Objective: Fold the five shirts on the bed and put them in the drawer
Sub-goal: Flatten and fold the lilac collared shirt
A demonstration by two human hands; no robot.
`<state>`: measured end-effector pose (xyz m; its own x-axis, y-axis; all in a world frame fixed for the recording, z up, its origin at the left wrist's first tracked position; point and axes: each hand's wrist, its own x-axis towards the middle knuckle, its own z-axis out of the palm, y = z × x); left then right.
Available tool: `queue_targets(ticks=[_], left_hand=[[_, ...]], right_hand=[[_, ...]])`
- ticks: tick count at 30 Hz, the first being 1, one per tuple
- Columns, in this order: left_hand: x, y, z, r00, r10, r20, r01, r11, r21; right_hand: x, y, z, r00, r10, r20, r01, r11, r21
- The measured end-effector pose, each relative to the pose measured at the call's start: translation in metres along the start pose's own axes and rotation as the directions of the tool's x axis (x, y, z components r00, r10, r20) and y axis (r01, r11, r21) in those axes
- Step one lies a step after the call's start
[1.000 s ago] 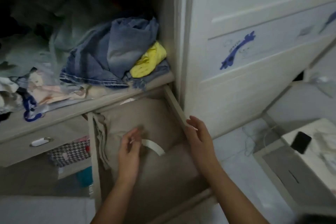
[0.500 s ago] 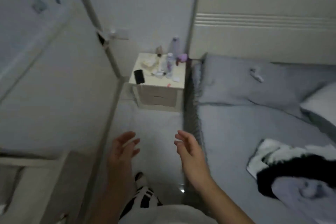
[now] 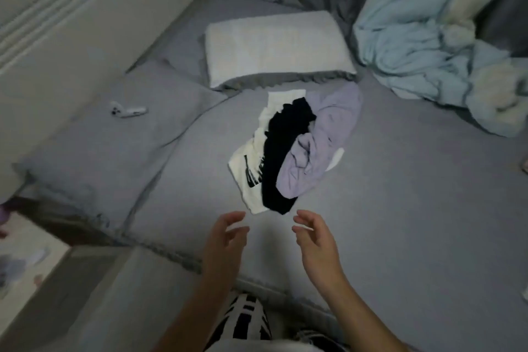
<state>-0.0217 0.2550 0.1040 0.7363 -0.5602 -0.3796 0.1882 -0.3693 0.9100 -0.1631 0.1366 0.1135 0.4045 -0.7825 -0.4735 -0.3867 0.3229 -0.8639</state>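
Note:
Three crumpled shirts lie in a heap in the middle of the grey bed (image 3: pixel 400 208): a white shirt with a black print (image 3: pixel 251 163) at the bottom left, a black shirt (image 3: pixel 283 151) across it, and a lilac shirt (image 3: pixel 323 140) on the right. My left hand (image 3: pixel 225 240) and my right hand (image 3: pixel 314 234) hover just short of the heap's near end, palms facing each other, fingers loosely spread, holding nothing. The drawer is out of view.
A white pillow (image 3: pixel 274 48) lies beyond the heap and a grey pillow (image 3: pixel 114 140) to its left, with a small white object (image 3: pixel 128 110) on it. A bundled light blue blanket (image 3: pixel 434 48) fills the far right. The headboard (image 3: pixel 71 23) stands at the left.
One second ago my hands were in the open drawer by the wardrobe. The view then swung past the nightstand to the bed, and both empty hands now reach toward the shirt heap.

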Motion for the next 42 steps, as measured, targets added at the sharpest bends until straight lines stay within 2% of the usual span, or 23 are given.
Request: queue_targets(ticks=[3,5,10,15,17,20,21,23,25,27,29,30,32,34,35,39,42], left_hand=[[0.055,-0.017,0.027,0.972,-0.089,0.218,0.060,0.989,0.137],[0.095,-0.027,0.048,0.938,-0.146,0.313,0.077,0.972,0.222],[0.190,-0.046,0.118,0.912,-0.198,0.359,0.053,0.925,0.375],[0.273,-0.067,0.208,0.866,-0.196,0.460,-0.089,0.845,0.528],[0.302,-0.081,0.242,0.873,-0.229,0.430,-0.027,0.858,0.514],[0.340,-0.115,0.270,0.903,-0.354,0.242,0.201,0.848,0.491],[0.348,-0.126,0.274,0.908,-0.369,0.200,0.224,0.828,0.514],[0.358,-0.136,0.278,0.936,-0.314,0.158,0.163,0.787,0.595],[0.357,-0.136,0.278,0.960,-0.200,0.194,0.019,0.741,0.671],[0.340,-0.127,0.273,0.959,-0.018,0.283,-0.188,0.706,0.682],[0.304,-0.110,0.260,0.906,0.143,0.399,-0.370,0.726,0.580],[0.282,-0.101,0.252,0.868,0.148,0.474,-0.394,0.786,0.477],[0.227,-0.080,0.232,0.825,0.016,0.565,-0.247,0.909,0.335],[0.179,-0.066,0.215,0.834,-0.111,0.541,-0.052,0.959,0.278],[0.159,-0.058,0.207,0.844,-0.131,0.520,0.009,0.973,0.231],[0.103,-0.009,0.192,0.878,-0.053,0.476,0.012,0.996,0.090],[0.069,0.026,0.192,0.884,-0.045,0.466,-0.039,0.985,0.169]], right_hand=[[0.029,0.011,-0.007,0.980,0.087,-0.178,-0.080,0.996,0.048],[0.050,0.023,-0.009,0.953,0.161,-0.258,-0.145,0.986,0.081],[0.111,0.057,-0.008,0.903,0.287,-0.319,-0.272,0.958,0.092],[0.178,0.096,-0.010,0.875,0.347,-0.337,-0.357,0.934,0.036],[0.211,0.112,-0.011,0.877,0.342,-0.338,-0.362,0.932,0.004],[0.261,0.133,-0.011,0.902,0.325,-0.283,-0.360,0.930,-0.080],[0.275,0.139,-0.011,0.911,0.319,-0.260,-0.353,0.931,-0.095],[0.298,0.150,-0.009,0.920,0.309,-0.242,-0.340,0.936,-0.096],[0.306,0.157,-0.009,0.922,0.298,-0.246,-0.321,0.945,-0.058],[0.302,0.157,-0.012,0.919,0.301,-0.254,-0.304,0.952,0.029],[0.288,0.151,-0.020,0.895,0.349,-0.277,-0.310,0.935,0.175],[0.281,0.144,-0.026,0.880,0.385,-0.277,-0.311,0.909,0.278],[0.263,0.124,-0.039,0.875,0.443,-0.195,-0.316,0.828,0.464],[0.243,0.106,-0.050,0.894,0.438,-0.095,-0.324,0.779,0.537],[0.231,0.096,-0.056,0.901,0.431,-0.060,-0.329,0.765,0.554],[0.184,0.070,-0.088,0.874,0.485,-0.037,-0.344,0.670,0.658],[0.151,0.055,-0.123,0.875,0.484,-0.033,-0.297,0.589,0.752]])
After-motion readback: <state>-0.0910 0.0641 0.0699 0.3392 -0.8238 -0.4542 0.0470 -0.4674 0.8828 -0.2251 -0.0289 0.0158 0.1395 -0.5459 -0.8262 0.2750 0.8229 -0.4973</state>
